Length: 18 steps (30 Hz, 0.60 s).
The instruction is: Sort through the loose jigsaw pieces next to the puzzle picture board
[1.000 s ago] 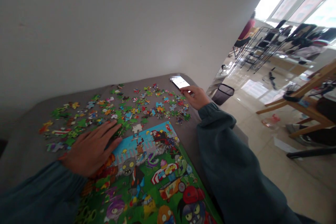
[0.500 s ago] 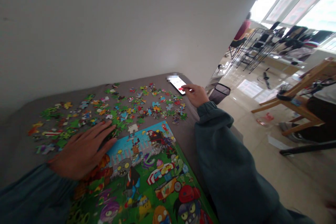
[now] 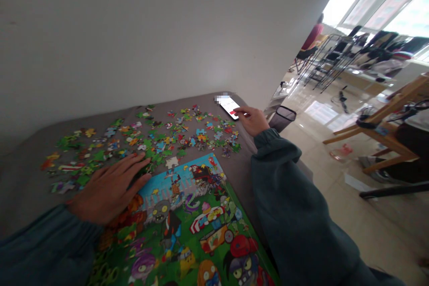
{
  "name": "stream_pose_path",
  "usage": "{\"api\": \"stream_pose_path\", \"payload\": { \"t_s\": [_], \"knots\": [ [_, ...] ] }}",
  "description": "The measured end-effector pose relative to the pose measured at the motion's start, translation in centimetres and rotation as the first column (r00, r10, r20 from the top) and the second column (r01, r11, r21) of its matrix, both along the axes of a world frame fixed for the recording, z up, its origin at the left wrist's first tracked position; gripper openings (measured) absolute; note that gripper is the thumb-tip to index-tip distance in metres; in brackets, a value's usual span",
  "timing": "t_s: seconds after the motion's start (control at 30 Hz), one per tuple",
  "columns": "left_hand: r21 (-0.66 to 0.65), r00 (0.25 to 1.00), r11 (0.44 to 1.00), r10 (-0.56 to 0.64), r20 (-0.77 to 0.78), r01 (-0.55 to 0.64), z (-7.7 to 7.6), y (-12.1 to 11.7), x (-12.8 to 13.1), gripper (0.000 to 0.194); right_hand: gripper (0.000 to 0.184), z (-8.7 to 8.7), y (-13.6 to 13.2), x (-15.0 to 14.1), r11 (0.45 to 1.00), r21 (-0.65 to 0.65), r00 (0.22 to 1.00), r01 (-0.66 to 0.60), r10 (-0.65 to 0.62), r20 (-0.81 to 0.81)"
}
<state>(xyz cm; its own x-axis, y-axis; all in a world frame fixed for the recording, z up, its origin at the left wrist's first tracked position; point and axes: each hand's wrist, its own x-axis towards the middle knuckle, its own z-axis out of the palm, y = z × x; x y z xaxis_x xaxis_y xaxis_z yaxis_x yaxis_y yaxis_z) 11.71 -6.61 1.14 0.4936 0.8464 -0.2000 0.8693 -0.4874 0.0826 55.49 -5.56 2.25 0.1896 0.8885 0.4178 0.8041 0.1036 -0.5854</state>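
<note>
My left hand (image 3: 110, 187) lies flat, fingers stretched out, across the top left corner of a colourful cartoon puzzle picture (image 3: 197, 228) and the nearest loose pieces. Many loose puzzle pieces (image 3: 150, 140) are scattered over the grey table (image 3: 30, 187) beyond it. My right hand (image 3: 252, 119) reaches to the far right corner of the table, its fingers curled and a fingertip touching the lit screen of a phone (image 3: 229, 106) that lies there.
A white wall stands right behind the table. To the right, beyond the table's edge, are a black waste bin (image 3: 283, 118), a shiny tiled floor, wooden furniture (image 3: 378, 136) and metal racks (image 3: 321, 67); a person in red stands far back.
The view has shifted slightly. My right hand has crept a little along the phone, whose screen now shows a red patch. My left hand has stayed flat in place.
</note>
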Motion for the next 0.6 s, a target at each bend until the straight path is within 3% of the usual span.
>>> {"api": "stream_pose_path", "payload": {
  "t_s": [0.17, 0.37, 0.6],
  "knots": [
    [-0.001, 0.999, 1.000, -0.008, -0.038, 0.008, -0.7, 0.5, -0.4, 0.075, 0.030, -0.2, 0.1, 0.2, 0.998, -0.062, 0.998, -0.004, 0.008, 0.059],
    [0.031, 1.000, 0.999, 0.014, -0.015, -0.014, -1.1, 0.4, -0.5, 0.076, 0.034, -1.1, 0.4, 0.1, 0.978, -0.201, 0.948, -0.062, 0.121, 0.296],
    [0.077, 0.999, 0.997, -0.012, 0.041, 0.009, -1.8, 0.6, -0.8, 0.075, 0.051, -2.8, 0.7, -0.7, 0.949, -0.310, 0.928, -0.059, 0.166, 0.332]
  ]
}}
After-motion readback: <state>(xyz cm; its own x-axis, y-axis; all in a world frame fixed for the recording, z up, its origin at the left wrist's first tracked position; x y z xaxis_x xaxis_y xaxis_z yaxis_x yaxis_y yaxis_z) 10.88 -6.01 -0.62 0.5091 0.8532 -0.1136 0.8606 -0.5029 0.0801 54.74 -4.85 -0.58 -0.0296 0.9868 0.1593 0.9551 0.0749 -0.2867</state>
